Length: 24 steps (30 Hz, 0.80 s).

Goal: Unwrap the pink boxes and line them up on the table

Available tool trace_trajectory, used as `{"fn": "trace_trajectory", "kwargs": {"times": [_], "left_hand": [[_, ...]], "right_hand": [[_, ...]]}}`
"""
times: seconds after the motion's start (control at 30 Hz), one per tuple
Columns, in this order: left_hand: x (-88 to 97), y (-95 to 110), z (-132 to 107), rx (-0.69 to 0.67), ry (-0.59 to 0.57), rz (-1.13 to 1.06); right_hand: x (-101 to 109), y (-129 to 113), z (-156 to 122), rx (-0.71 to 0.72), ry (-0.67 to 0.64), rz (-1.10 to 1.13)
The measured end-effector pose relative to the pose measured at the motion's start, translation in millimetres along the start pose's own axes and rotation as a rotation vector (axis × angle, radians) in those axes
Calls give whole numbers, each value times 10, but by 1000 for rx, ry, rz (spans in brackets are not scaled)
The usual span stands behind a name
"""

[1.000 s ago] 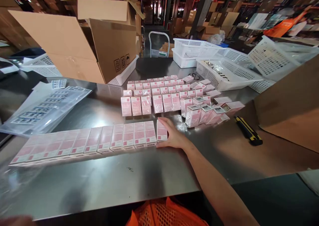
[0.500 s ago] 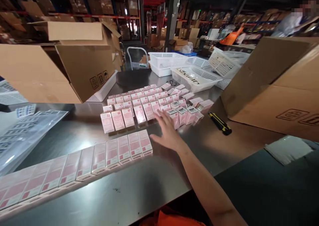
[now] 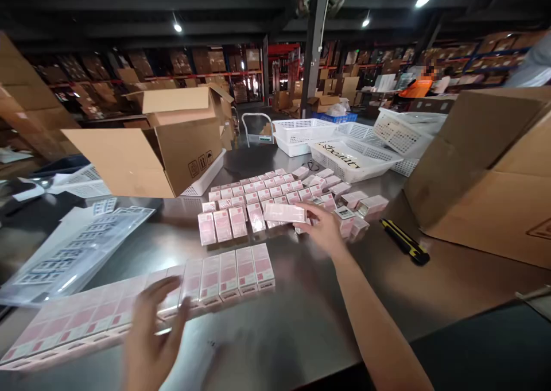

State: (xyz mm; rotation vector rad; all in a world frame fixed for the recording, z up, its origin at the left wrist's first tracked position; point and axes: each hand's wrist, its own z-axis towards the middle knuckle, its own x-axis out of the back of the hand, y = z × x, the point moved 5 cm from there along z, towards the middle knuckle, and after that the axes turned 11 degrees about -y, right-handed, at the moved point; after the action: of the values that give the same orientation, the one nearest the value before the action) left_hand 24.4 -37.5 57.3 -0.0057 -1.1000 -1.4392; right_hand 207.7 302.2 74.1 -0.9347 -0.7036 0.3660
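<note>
At the centre of the frame, the right hand (image 3: 323, 228) has thumb and fingers clamped on the right end of a pink-and-white box (image 3: 279, 213) held lengthwise across the view, a grip that seems to leave its long face mostly uncovered. Lower left, the blurred left hand (image 3: 150, 333) has thumb and fingers apart at the row of boxes (image 3: 191, 279); contact I cannot tell. That row sits side by side, probably so its edges line up. Mid-frame, more boxes (image 3: 256, 216) stand grouped, apparently within easy reach, while the yellow-and-black cutter (image 3: 404, 242) lies right of them, seemingly out of the hands' way
</note>
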Motion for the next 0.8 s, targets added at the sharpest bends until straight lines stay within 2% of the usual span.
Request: {"fn": "trace_trajectory", "kwargs": {"times": [0.07, 0.1, 0.17, 0.23, 0.3, 0.37, 0.4, 0.47, 0.57, 0.67, 0.8], "left_hand": [[-544, 66, 224, 87, -297, -170], [-805, 102, 312, 169, -425, -274], [-1187, 220, 436, 232, -548, -505], [-1369, 307, 478, 219, -561, -732], [-1380, 297, 444, 205, -531, -890], [-1276, 193, 383, 228, -475, -960], [-1197, 125, 361, 239, -440, -960], [-1039, 5, 344, 241, -411, -903], [-882, -74, 365, 193, -466, -770], [-797, -49, 393, 110, -461, -652], [-743, 56, 400, 15, -416, -515]], "right_hand": [[-297, 109, -68, -114, 92, 483], [-509, 134, -121, -176, 67, 676], [-950, 98, -268, -269, -111, 898], [-1248, 21, -446, -314, -272, 939], [-1366, -51, -585, -318, -400, 904], [-1327, -93, -649, -305, -490, 877], [-1251, -102, -645, -277, -493, 846], [-1019, -113, -589, -160, -400, 703], [-759, -216, -523, 117, -325, 296], [-723, -320, -536, 294, -289, 21], [-701, -435, -589, 436, -69, -63]]}}
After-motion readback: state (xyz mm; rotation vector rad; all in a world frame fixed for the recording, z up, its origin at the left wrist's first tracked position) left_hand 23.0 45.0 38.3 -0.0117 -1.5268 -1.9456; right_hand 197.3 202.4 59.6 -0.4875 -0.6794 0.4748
